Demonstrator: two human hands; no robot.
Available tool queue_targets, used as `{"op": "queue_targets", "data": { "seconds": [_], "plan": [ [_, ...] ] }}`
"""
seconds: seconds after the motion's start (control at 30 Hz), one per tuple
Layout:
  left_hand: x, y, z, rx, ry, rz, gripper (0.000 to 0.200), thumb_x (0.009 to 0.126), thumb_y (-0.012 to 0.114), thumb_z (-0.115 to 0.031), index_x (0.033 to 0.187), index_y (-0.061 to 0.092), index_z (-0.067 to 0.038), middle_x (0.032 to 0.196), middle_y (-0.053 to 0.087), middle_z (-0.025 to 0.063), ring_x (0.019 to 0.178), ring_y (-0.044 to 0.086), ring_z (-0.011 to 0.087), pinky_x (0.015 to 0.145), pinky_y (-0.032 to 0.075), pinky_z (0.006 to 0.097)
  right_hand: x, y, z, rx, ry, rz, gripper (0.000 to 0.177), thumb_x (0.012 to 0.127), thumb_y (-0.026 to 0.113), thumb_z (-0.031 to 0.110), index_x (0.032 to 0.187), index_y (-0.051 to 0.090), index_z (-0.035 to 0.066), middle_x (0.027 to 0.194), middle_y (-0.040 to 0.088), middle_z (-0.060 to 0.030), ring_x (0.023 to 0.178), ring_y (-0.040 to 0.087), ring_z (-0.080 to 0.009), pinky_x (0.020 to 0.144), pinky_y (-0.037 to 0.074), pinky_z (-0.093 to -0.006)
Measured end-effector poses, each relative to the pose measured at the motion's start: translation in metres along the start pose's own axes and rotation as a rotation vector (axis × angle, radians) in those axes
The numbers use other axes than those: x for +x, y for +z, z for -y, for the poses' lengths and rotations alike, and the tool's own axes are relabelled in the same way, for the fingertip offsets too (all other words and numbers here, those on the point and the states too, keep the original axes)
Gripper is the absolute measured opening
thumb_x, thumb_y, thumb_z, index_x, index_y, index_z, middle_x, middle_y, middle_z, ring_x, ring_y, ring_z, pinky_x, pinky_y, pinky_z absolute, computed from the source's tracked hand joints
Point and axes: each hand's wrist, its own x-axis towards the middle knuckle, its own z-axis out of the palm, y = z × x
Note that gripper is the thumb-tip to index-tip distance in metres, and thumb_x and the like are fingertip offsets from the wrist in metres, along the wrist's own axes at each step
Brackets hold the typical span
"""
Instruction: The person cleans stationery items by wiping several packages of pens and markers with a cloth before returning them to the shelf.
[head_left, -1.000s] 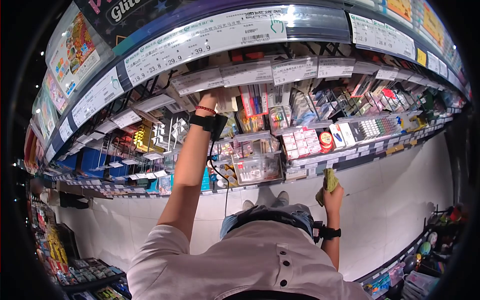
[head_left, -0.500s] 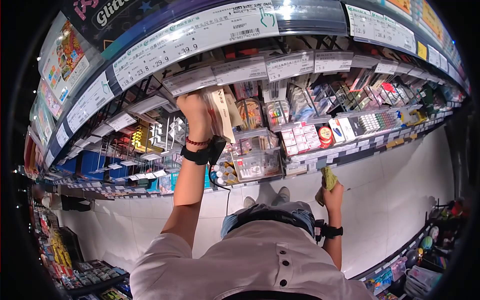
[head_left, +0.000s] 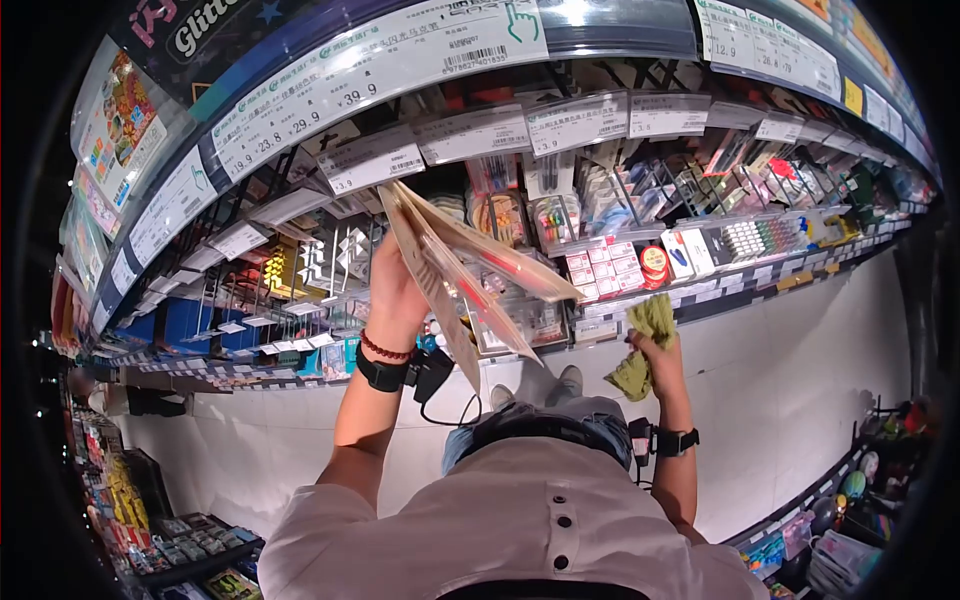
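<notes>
My left hand [head_left: 398, 292] is closed on several flat blister packs [head_left: 446, 272], which fan apart toward the lower right just in front of the shelf. Red, slim items show through the clear plastic of some packs; their exact kind is hard to make out. A price label [head_left: 372, 162] marked 3.9 hangs on the rack directly above them. Over the aisle floor to the right, my right hand [head_left: 664, 362] grips a crumpled green cloth [head_left: 652, 320], with part of it hanging below the fingers.
Hooks with hanging packs line the curved shelf. Below the packs stands a clear bin [head_left: 540, 325], with pink-and-white boxes [head_left: 604, 270] and a red round tin [head_left: 653, 264] to its right. Another display [head_left: 190, 545] is behind at lower left, and a person's dark-clothed legs [head_left: 155, 402] show at far left.
My left hand has drawn the packs down and out from the rack, and they have spread apart. My right hand has risen slightly, with more of the green cloth showing.
</notes>
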Motion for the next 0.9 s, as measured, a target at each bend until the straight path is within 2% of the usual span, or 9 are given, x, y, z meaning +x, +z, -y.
{"op": "queue_targets", "data": {
  "seconds": [0.13, 0.2, 0.33, 0.4, 0.47, 0.6, 0.8, 0.87, 0.9],
  "plan": [
    [-0.017, -0.004, 0.051, 0.116, -0.049, -0.001, 0.022, 0.084, 0.043, -0.023, 0.085, 0.053, -0.003, 0.078, 0.055, 0.0113, 0.069, 0.056, 0.0206, 0.059, 0.048, 0.0294, 0.011, 0.021, 0.032, 0.617, 0.525, 0.433, 0.045, 0.082, 0.054, 0.04, 0.106, 0.052, 0.001, 0.083, 0.061, -0.0068, 0.057, 0.055, -0.0132, 0.05, 0.045, -0.0224],
    [-0.004, 0.017, 0.091, -0.488, -0.19, 0.09, 0.027, 0.083, 0.043, -0.028, 0.083, 0.052, -0.003, 0.076, 0.054, 0.0126, 0.067, 0.055, 0.0226, 0.057, 0.048, 0.0314, 0.01, 0.031, 0.018, 0.664, 0.7, 0.631, 0.052, 0.083, 0.049, 0.047, 0.109, 0.051, 0.002, 0.085, 0.061, -0.0079, 0.059, 0.056, -0.013, 0.049, 0.045, -0.0225],
    [0.013, 0.022, 0.115, -0.486, -0.261, 0.095, 0.033, 0.081, 0.041, -0.034, 0.089, 0.051, -0.004, 0.077, 0.053, 0.0123, 0.067, 0.055, 0.0251, 0.06, 0.048, 0.0354, 0.004, 0.031, -0.001, 0.54, 0.582, 0.596, 0.046, 0.085, 0.05, 0.037, 0.112, 0.049, 0.0, 0.095, 0.059, -0.0128, 0.068, 0.059, -0.0184, 0.052, 0.048, -0.0285],
    [0.019, 0.024, 0.123, -0.452, -0.219, 0.08, 0.03, 0.08, 0.044, -0.031, 0.091, 0.05, -0.004, 0.076, 0.052, 0.0099, 0.068, 0.051, 0.022, 0.064, 0.044, 0.0323, -0.013, 0.033, 0.04, 0.55, 0.53, 0.513, 0.036, 0.082, 0.055, 0.019, 0.11, 0.05, -0.001, 0.095, 0.059, -0.0105, 0.073, 0.058, -0.015, 0.058, 0.047, -0.0265],
    [0.017, 0.035, 0.128, -0.34, -0.156, 0.034, 0.023, 0.077, 0.053, -0.023, 0.087, 0.048, -0.002, 0.072, 0.048, 0.0055, 0.068, 0.042, 0.0148, 0.068, 0.036, 0.0261, -0.011, 0.021, 0.044, 0.801, 0.603, 0.645, 0.033, 0.074, 0.063, 0.001, 0.105, 0.054, -0.004, 0.095, 0.059, -0.006, 0.081, 0.055, -0.0087, 0.069, 0.046, -0.0219],
    [0.025, 0.017, 0.16, -0.327, -0.17, -0.087, 0.027, 0.078, 0.051, -0.028, 0.094, 0.05, -0.005, 0.073, 0.05, 0.0062, 0.068, 0.044, 0.0169, 0.068, 0.037, 0.0292, -0.016, 0.006, 0.025, 0.508, 0.589, 0.487, 0.035, 0.082, 0.053, 0.02, 0.11, 0.05, 0.001, 0.09, 0.06, -0.0112, 0.068, 0.06, -0.0175, 0.052, 0.048, -0.0267],
    [0.022, 0.016, 0.186, -0.288, -0.374, -0.079, 0.04, 0.084, 0.04, -0.028, 0.118, 0.043, -0.007, 0.083, 0.055, 0.0093, 0.075, 0.055, 0.024, 0.07, 0.046, 0.0358, -0.023, -0.017, 0.009, 0.687, 0.684, 0.444, 0.038, 0.079, 0.056, 0.02, 0.111, 0.05, 0.001, 0.09, 0.061, -0.0117, 0.069, 0.061, -0.018, 0.057, 0.05, -0.0276],
    [0.018, 0.042, 0.185, -0.085, -0.272, -0.047, 0.038, 0.085, 0.038, -0.027, 0.117, 0.044, -0.005, 0.09, 0.057, 0.0108, 0.08, 0.056, 0.0247, 0.071, 0.047, 0.0351, -0.028, -0.02, 0.019, 0.688, 0.656, 0.401, 0.039, 0.078, 0.057, 0.018, 0.112, 0.049, 0.001, 0.092, 0.061, -0.0123, 0.071, 0.062, -0.0187, 0.062, 0.051, -0.0286],
    [0.019, 0.038, 0.187, -0.049, -0.321, 0.083, 0.038, 0.089, 0.037, -0.029, 0.122, 0.041, -0.009, 0.105, 0.056, 0.0092, 0.092, 0.054, 0.0199, 0.084, 0.043, 0.0324, -0.029, -0.028, 0.014, 0.628, 0.636, 0.367, 0.046, 0.074, 0.06, 0.011, 0.117, 0.046, 0.0, 0.1, 0.06, -0.0132, 0.08, 0.062, -0.02, 0.07, 0.051, -0.0303]
  ]
}}
